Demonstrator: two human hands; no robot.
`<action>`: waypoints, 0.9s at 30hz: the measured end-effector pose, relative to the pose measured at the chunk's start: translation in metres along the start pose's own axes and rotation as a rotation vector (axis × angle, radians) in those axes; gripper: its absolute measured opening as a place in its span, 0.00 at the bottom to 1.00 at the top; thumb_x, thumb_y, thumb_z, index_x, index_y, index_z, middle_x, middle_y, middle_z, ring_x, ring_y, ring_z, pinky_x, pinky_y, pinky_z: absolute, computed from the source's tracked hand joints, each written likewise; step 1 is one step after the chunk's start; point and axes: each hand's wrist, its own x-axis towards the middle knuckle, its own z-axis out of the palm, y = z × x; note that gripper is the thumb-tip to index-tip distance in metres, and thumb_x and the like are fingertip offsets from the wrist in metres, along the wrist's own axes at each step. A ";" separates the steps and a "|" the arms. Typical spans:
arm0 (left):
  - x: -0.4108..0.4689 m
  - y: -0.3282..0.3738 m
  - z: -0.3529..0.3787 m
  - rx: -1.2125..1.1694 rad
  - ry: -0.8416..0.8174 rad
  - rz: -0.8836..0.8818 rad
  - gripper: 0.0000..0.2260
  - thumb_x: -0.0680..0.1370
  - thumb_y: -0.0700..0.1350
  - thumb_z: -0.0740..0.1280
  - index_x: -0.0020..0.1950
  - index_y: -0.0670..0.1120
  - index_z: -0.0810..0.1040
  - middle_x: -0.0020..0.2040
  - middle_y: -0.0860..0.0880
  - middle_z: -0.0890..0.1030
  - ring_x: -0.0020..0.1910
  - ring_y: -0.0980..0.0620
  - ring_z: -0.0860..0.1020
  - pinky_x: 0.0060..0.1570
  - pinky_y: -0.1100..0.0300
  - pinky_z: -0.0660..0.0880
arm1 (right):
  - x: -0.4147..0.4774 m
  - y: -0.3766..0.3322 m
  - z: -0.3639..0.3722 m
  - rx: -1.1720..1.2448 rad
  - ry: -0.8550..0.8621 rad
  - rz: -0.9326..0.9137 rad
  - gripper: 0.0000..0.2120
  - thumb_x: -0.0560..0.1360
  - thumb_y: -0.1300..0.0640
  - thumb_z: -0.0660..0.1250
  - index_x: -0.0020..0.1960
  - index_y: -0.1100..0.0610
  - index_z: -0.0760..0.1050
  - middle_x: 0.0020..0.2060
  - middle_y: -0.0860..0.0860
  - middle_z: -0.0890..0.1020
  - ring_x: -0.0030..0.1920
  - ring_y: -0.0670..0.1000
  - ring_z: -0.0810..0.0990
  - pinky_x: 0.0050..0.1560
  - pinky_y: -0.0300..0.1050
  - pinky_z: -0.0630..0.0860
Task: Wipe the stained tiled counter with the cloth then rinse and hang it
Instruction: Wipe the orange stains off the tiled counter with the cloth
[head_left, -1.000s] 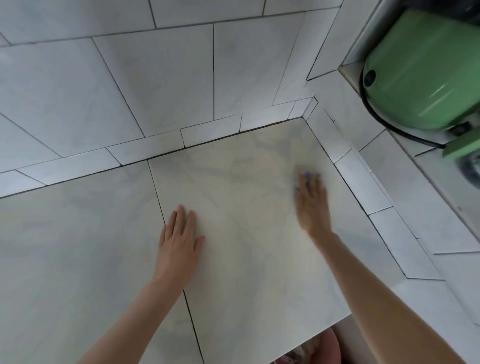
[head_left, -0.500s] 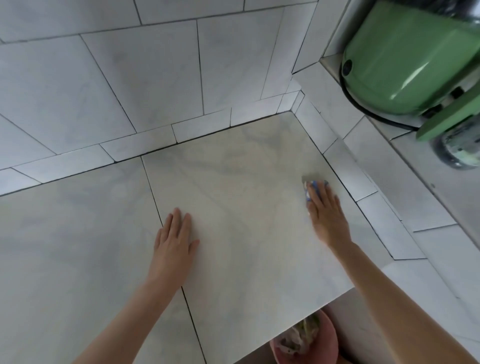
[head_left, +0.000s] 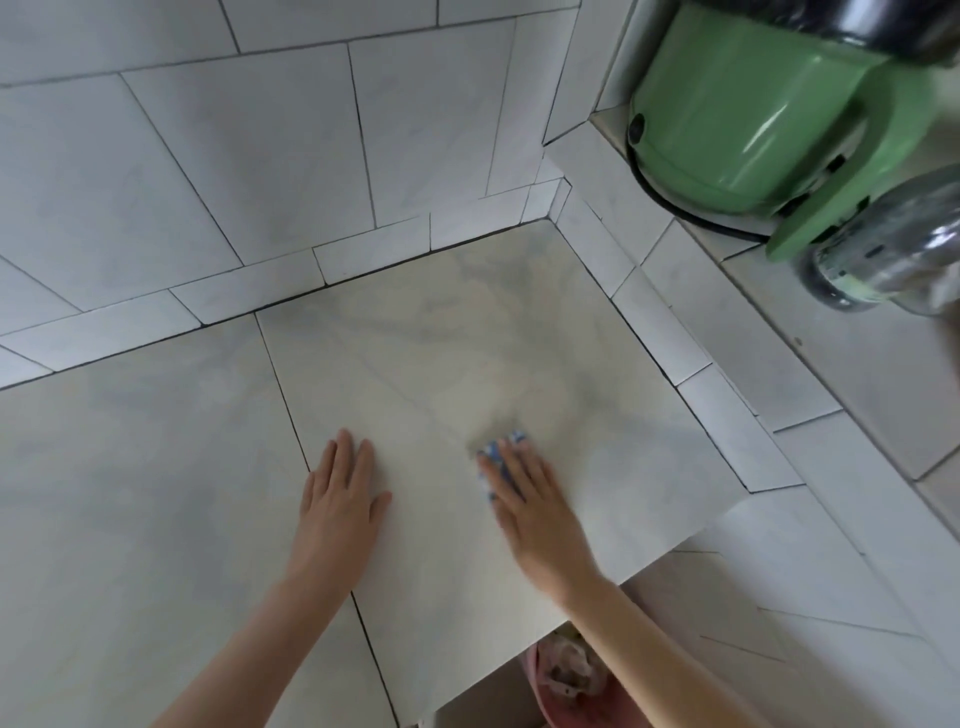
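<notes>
The tiled counter is pale marble-look tile with dark grout lines, and a faint greyish-yellow smear shows on the tile toward the corner. My right hand lies flat on a small blue-and-white cloth, pressing it onto the tile; only the cloth's edge shows past my fingertips. My left hand rests flat on the counter just left of it, fingers together, holding nothing.
White tiled walls meet in a corner behind the counter. A green appliance with a black cord sits on a raised ledge at upper right, beside a shiny metal fitting. A pink bucket with rags stands below the counter's front edge.
My right hand has swept the cloth from near the right wall leftward and toward me, ending beside my left hand. My left hand has stayed planted on the tile.
</notes>
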 end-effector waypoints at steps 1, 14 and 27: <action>-0.001 0.001 0.001 -0.004 -0.001 0.002 0.27 0.80 0.49 0.57 0.75 0.45 0.51 0.76 0.45 0.46 0.75 0.47 0.45 0.73 0.52 0.48 | -0.010 -0.007 0.000 -0.017 -0.011 -0.049 0.23 0.83 0.50 0.39 0.76 0.49 0.52 0.75 0.51 0.58 0.76 0.52 0.53 0.72 0.47 0.52; -0.011 0.010 0.008 0.027 -0.017 0.008 0.27 0.80 0.50 0.56 0.75 0.45 0.50 0.77 0.45 0.46 0.75 0.47 0.44 0.73 0.52 0.47 | -0.028 0.170 -0.051 -0.131 -0.007 0.412 0.28 0.76 0.43 0.31 0.75 0.49 0.39 0.77 0.49 0.48 0.75 0.46 0.42 0.74 0.42 0.39; -0.025 0.004 0.016 0.027 -0.022 0.058 0.27 0.79 0.50 0.58 0.75 0.44 0.53 0.76 0.45 0.49 0.75 0.48 0.47 0.73 0.54 0.49 | -0.080 0.008 0.004 -0.016 0.078 0.188 0.23 0.82 0.51 0.40 0.77 0.49 0.48 0.76 0.50 0.53 0.77 0.52 0.47 0.73 0.48 0.49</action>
